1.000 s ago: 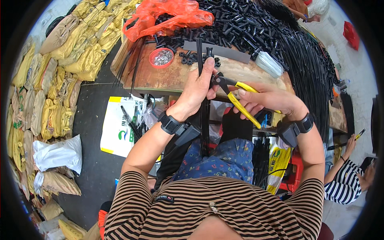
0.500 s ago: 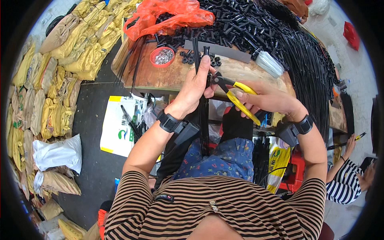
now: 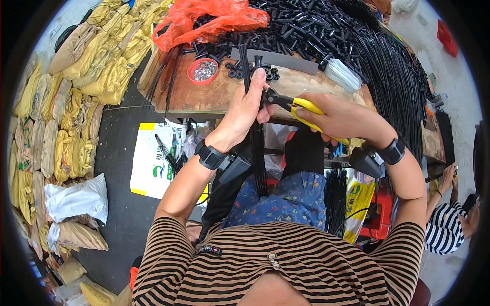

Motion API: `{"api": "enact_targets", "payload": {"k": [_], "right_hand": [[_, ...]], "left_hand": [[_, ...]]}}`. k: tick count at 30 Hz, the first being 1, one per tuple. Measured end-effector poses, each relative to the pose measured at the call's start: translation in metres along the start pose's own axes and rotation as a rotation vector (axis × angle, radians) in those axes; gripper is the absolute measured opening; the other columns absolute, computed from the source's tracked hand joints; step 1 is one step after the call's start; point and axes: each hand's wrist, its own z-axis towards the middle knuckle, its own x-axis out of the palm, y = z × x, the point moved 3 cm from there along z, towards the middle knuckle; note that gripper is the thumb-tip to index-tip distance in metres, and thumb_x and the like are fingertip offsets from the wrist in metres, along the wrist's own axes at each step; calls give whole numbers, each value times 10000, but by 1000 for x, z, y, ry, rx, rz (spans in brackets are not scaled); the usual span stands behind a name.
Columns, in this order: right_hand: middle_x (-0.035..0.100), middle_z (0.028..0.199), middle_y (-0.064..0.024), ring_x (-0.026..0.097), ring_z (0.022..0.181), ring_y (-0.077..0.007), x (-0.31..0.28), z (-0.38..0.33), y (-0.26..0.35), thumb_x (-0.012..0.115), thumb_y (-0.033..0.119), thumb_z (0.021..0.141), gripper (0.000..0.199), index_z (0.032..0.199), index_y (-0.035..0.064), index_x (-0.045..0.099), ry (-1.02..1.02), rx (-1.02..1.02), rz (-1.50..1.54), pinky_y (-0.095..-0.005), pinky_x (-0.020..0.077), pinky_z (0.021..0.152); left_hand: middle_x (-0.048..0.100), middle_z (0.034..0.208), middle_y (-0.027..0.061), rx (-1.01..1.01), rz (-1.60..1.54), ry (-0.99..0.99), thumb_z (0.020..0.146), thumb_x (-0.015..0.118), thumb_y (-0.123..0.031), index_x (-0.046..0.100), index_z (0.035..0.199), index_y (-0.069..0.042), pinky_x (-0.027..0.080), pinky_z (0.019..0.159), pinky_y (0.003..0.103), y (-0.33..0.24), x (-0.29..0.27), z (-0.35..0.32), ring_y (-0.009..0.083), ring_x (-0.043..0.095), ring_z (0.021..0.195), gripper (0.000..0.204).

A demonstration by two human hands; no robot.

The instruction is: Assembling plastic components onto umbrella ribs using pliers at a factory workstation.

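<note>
My left hand [image 3: 239,113] is closed around a bundle of long, thin black rods [image 3: 259,163], which runs down to my lap. A short black tubular piece [image 3: 258,62] stands up beside the thumb in the same grip. My right hand [image 3: 343,116] is wrapped around yellow-handled pliers [image 3: 308,109]. Their dark jaws sit against the left hand's fingers, at a small dark part on the bundle. What exactly lies between the jaws is hidden. The handles are squeezed close together.
A wooden bench [image 3: 199,99] holds a red dish of small shiny pieces [image 3: 203,71], black nuts [image 3: 236,70], a grey strip [image 3: 275,61], pale strips [image 3: 343,75] and heaped black parts [image 3: 306,30]. An orange bag [image 3: 204,25] lies behind. Sacks [image 3: 71,117] line the left; another person [image 3: 445,227] sits right.
The pliers' handles have come from spread apart to nearly together. My right hand has turned and shifted slightly up, while the left keeps its hold on the rods.
</note>
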Motion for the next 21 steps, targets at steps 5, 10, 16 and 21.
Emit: {"api": "enact_targets", "payload": {"k": [5,10,16,21], "right_hand": [[591,611,-92,592,481,-161,15,5,-2,511,267,955,292,1130,40,562,-168,-37,-80,-314,480,441],[645,674,-155,629,562,-332,10,18,-96,560,361,919,379,1122,43,587,-771,-138,-387,-448,503,569],[635,805,-198,637,783,-348,7,22,-160,607,319,882,350,1072,24,616,-1002,29,-726,-452,502,674],[641,883,-195,628,832,-342,74,7,-78,664,194,832,255,1010,13,638,-723,-422,-161,-400,512,726]], "left_hand": [[546,623,67,11,22,-74,955,392,-580,498,982,-16,353,466,240,4,-8,0,95,440,481,574],[556,666,33,43,-63,75,967,499,-413,546,1050,-10,396,522,236,23,-19,-15,106,514,559,414],[389,570,-46,-58,-233,-55,954,575,-230,563,955,-30,321,464,243,50,-34,-42,76,376,472,200],[390,549,-52,268,-141,-572,959,572,-249,586,928,-18,295,426,231,12,-65,-76,50,359,460,234]]}}
